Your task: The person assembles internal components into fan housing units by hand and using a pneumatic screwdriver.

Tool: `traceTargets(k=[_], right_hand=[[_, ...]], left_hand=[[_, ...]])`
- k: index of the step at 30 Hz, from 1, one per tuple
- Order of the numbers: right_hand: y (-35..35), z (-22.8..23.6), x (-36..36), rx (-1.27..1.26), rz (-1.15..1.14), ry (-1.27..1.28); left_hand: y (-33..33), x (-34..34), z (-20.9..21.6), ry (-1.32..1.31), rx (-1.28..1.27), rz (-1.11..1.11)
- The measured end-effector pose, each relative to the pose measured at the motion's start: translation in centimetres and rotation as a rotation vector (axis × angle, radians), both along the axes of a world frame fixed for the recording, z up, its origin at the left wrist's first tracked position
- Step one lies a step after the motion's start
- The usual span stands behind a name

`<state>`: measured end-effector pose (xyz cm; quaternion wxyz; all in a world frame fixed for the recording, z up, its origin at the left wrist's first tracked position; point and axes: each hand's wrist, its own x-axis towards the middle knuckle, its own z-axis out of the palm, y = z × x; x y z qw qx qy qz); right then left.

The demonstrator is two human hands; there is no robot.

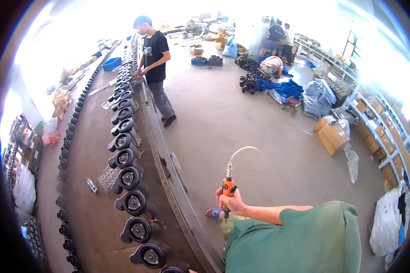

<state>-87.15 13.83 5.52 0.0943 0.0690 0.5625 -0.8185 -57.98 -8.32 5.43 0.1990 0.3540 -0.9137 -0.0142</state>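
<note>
My right hand (235,203) is closed round an orange-and-black powered screwdriver (228,187). Its tip points down, and a coiled metal fitting at its top leads into a thin pale hose (245,148). The tool is held over the floor, to the right of the bench edge and apart from the parts. A sliver of skin at the lower edge looks like my left hand (193,271), beside the nearest black part; its fingers are hidden. Along the bench runs a row of black round housings (139,229), each with a side lobe and a metal centre.
On the brown bench (93,227) lie a silver cylindrical tool (92,185) and a clear plastic tray (108,178). A metal rail (175,204) edges it. A person (156,59) stands farther along the row. Cartons (331,136), bags and shelves line the right.
</note>
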Motion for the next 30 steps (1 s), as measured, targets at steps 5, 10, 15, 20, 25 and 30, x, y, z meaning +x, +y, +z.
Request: traceTargets(k=[5,10,15,20,25,30], right_hand=[[-4.8,-2.5,-6.3,-0.091,0.039,-0.096],[-11.3,-2.8,-12.2,-0.166,0.329,-0.134],[-14.4,-1.9,-15.7,-0.200,0.513,-0.185],[-14.8,-2.0,-17.3,-0.180,0.604,-0.195],[-14.6,-2.0,-16.7,-0.175,0.574,-0.255],[-13.9,-2.0,-15.6,-0.171,0.434,-0.227]], left_hand=[[1.1,-2.5,0.3,-0.061,-0.101,0.129],[2.0,-4.7,-0.5,-0.028,-0.201,0.263],[1.4,-4.4,-2.6,0.003,-0.252,0.322],[1.6,-7.3,2.7,0.019,-0.144,0.389],[-0.2,-7.4,2.7,0.099,-0.179,0.432],[-3.0,-6.5,1.9,0.141,-0.300,0.394]])
